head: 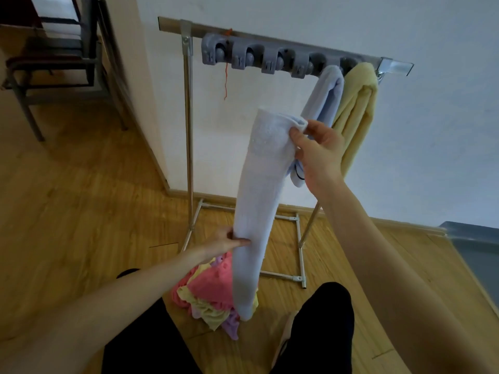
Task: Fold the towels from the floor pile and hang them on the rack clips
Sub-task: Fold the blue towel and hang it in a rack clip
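On the rack (270, 40) two towels hang; both my hands' fingers pinch a third, pale blue towel (259, 190), and a pile (208, 290) waits.

Two towels hang from the far rack (270, 47): one pale blue towel (325, 95) and one yellow towel (356, 109) at its right end. A third, a pale blue folded towel (259, 201), is held up by two hands. One heap of towels (208, 292) lies on the floor. Four clips (243, 59) stand free. One chair (54, 49) sits far left.
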`<state>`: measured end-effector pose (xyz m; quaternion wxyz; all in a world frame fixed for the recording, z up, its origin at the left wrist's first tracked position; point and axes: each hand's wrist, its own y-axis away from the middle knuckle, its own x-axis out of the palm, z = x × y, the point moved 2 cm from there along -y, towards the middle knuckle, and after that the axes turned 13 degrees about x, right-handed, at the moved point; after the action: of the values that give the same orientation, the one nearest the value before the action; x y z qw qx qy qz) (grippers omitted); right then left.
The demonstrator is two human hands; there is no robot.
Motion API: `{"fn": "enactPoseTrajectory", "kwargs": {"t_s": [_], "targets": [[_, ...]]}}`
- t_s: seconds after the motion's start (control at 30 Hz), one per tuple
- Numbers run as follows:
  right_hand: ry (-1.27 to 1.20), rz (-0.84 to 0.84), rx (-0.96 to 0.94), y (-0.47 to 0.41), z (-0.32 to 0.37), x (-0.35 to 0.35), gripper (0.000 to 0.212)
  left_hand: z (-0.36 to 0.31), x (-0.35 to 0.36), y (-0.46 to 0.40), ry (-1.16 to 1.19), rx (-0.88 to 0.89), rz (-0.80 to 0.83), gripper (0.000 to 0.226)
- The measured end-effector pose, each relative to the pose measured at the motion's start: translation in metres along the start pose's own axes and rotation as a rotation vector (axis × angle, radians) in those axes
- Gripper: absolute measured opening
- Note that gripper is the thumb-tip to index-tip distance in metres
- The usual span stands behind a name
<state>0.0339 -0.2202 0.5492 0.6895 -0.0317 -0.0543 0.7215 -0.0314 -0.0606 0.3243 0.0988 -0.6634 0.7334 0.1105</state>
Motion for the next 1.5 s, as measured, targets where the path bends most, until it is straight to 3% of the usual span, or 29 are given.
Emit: {"fn": "enactPoseTrajectory", "kwargs": {"t_s": [0.1,0.2,0.3,0.4,0.47,0.57,0.67,0.77,0.83,0.9,1.0,1.07,1.13,1.27,1.37,1.5], "targets": [[-0.039,-0.167,0.047,-0.010,-0.009,-0.018,0.009,0.018,-0.002,-0.001,0.011,-0.047,-0.017,0.029],[-0.091,-0.311,0.191,-0.020,-0.041,-0.043,0.016,0.033,-0.012,-0.006,-0.021,-0.117,-0.056,0.032],[-0.009,-0.398,0.311,-0.018,-0.082,-0.064,0.007,0.017,-0.024,-0.013,0.001,-0.063,-0.126,0.025],[0.103,-0.372,0.420,-0.008,-0.122,-0.075,0.011,-0.018,-0.040,-0.027,0.041,0.066,-0.144,0.036],[0.218,-0.311,0.496,-0.002,-0.143,-0.078,0.012,-0.048,-0.049,-0.035,0.021,0.147,-0.115,0.050],[0.395,-0.080,0.638,0.005,-0.163,-0.077,0.014,-0.102,-0.058,-0.040,-0.053,0.252,0.022,0.041],[0.649,0.239,0.787,0.014,-0.162,-0.076,0.039,-0.151,-0.064,-0.040,-0.140,0.303,0.252,0.036],[1.126,0.449,0.644,0.017,-0.150,-0.071,0.045,-0.187,-0.063,-0.041,-0.261,0.305,0.437,0.028],[0.930,0.397,0.478,0.015,-0.138,-0.062,0.034,-0.202,-0.059,-0.043,-0.331,0.315,0.523,0.035],[0.428,0.389,0.411,0.014,-0.126,-0.055,0.029,-0.208,-0.053,-0.045,-0.386,0.313,0.596,0.027],[-0.016,0.596,0.435,0.016,-0.111,-0.049,0.035,-0.211,-0.045,-0.047,-0.418,0.304,0.627,0.029],[-0.060,0.742,0.420,0.019,-0.104,-0.044,0.043,-0.211,-0.043,-0.048,-0.443,0.310,0.629,0.031],[-0.049,0.809,0.392,0.020,-0.100,-0.044,0.033,-0.209,-0.043,-0.049,-0.457,0.304,0.636,0.025],[0.020,0.787,0.365,0.019,-0.094,-0.053,0.014,-0.206,-0.046,-0.049,-0.431,0.298,0.631,0.028],[0.046,0.792,0.352,0.014,-0.084,-0.065,0.015,-0.201,-0.050,-0.047,-0.438,0.291,0.631,0.026],[0.146,0.722,0.334,-0.001,-0.074,-0.090,0.021,-0.194,-0.062,-0.049,-0.435,0.274,0.606,0.041]]}}
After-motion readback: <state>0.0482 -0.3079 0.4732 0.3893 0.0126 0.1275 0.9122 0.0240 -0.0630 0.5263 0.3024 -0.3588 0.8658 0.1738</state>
